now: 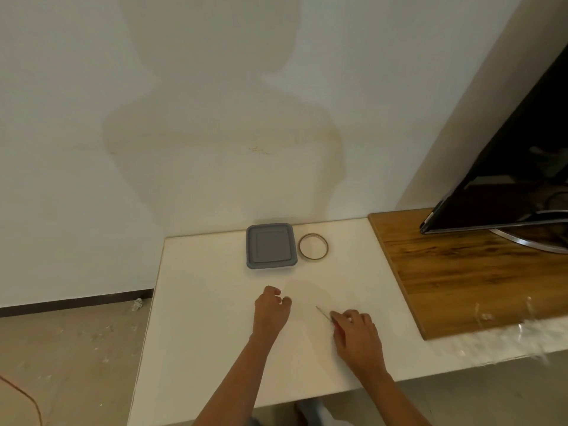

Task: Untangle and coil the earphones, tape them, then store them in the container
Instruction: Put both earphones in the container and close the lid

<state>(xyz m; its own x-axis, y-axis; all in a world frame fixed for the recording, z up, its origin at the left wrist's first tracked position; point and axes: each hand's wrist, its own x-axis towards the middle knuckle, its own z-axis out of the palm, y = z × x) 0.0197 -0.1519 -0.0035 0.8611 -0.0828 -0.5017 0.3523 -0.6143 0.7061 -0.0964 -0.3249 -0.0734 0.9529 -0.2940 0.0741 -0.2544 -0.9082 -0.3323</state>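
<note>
A container with a grey lid point(270, 245) stands shut at the back of the white table point(209, 302). Just to its right lies a thin roll of clear tape point(313, 246), flat on the table. My left hand point(270, 312) hovers in front of the container with its fingers curled in and nothing visible in it. My right hand point(358, 336) rests lower right of it, closed around red-handled scissors point(324, 315) whose thin blades point up and left. No earphones are in view.
A wooden board point(461, 272) adjoins the table on the right, carrying a dark monitor point(507, 179) on a metal stand. Crumpled clear plastic point(528, 327) lies at the right edge. The wall runs behind the table; floor lies to the left.
</note>
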